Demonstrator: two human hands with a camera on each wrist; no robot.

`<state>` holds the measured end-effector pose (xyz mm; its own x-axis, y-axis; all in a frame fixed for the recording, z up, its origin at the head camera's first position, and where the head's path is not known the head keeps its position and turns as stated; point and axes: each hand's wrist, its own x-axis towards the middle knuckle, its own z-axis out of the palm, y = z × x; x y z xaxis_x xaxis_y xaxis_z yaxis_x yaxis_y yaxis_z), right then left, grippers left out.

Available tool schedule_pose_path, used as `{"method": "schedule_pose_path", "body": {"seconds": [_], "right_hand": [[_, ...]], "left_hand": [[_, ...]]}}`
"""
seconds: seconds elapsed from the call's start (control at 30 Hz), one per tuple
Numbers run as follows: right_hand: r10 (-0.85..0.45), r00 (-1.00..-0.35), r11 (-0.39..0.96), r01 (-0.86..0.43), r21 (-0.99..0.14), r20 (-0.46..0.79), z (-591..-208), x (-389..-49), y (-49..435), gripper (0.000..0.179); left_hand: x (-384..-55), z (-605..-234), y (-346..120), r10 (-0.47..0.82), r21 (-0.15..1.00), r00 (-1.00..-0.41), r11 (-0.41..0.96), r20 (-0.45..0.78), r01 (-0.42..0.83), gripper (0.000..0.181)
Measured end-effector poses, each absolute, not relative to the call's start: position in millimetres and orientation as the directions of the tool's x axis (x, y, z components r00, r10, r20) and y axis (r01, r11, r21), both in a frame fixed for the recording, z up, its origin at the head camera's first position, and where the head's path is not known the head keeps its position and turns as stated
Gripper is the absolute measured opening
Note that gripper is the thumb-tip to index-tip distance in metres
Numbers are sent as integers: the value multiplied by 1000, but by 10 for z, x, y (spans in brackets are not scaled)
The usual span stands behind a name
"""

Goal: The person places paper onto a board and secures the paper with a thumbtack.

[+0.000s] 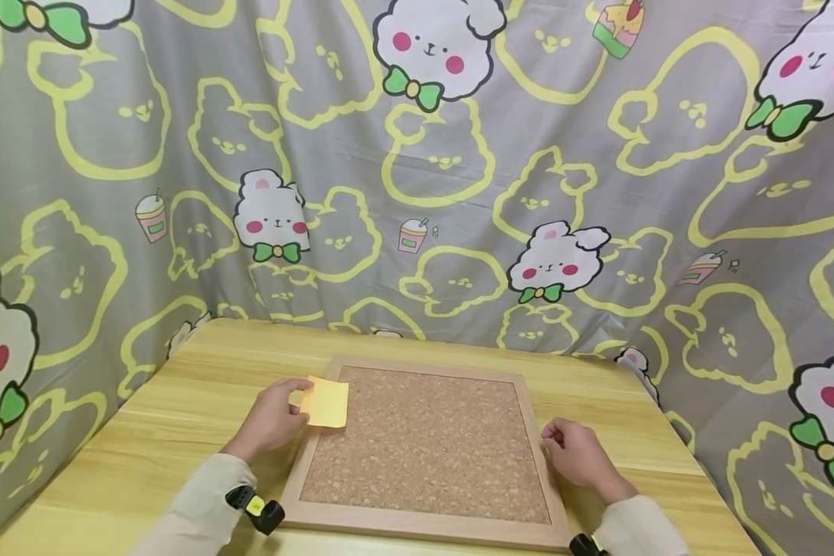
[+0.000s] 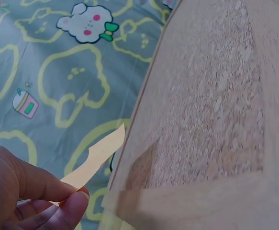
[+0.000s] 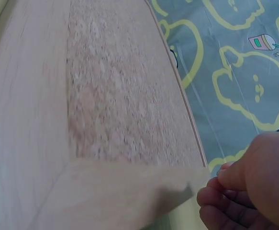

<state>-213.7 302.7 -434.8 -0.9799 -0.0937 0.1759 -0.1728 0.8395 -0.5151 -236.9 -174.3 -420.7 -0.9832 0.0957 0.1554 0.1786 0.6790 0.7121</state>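
An orange-yellow sticky note (image 1: 327, 403) is pinched between the thumb and fingers of my left hand (image 1: 276, 415). It is raised above the upper left corner of a wood-framed corkboard (image 1: 431, 448), and its shadow falls on the frame and cork. In the left wrist view the note (image 2: 98, 155) appears nearly edge-on and slightly curved. Beside the board's right edge, my right hand (image 1: 580, 454) has its fingers curled, with thumb and forefinger together. A tiny thing seems to show at those fingertips in the right wrist view, mostly hidden; its kind is unclear.
The corkboard lies flat on a light wood-grain table (image 1: 160, 432). Behind and at both sides hangs a grey curtain (image 1: 459, 224) printed with cartoon animals and drinks. Black straps with small devices (image 1: 255, 508) sit on the wrists.
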Motion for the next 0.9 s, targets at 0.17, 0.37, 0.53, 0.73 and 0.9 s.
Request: {"method": "schedule_pose_path", "body": {"seconds": [0.17, 0.37, 0.53, 0.73, 0.9], "right_hand": [[-83, -984, 831, -156, -534, 158, -4316, -2151, 2958, 9], [-97, -984, 817, -165, -553, 151, -4290, -2173, 2897, 9], [-90, -983, 814, -165, -556, 160, -4274, -2183, 2863, 8], [-99, -979, 804, -186, -565, 181, -4274, -2211, 2816, 8], [-103, -977, 798, -194, -571, 188, -4262, -2232, 2776, 8]], "left_hand": [[-2374, -4203, -1678, 104, 726, -985, 666, 135, 170, 51], [-2359, -4202, -1618, 103, 733, -988, 662, 118, 156, 51], [-2359, -4207, -1566, 101, 743, -989, 654, 105, 146, 52], [-2375, -4210, -1507, 97, 747, -988, 647, 120, 155, 54], [-2392, -4216, -1440, 98, 750, -988, 643, 122, 156, 54]]}}
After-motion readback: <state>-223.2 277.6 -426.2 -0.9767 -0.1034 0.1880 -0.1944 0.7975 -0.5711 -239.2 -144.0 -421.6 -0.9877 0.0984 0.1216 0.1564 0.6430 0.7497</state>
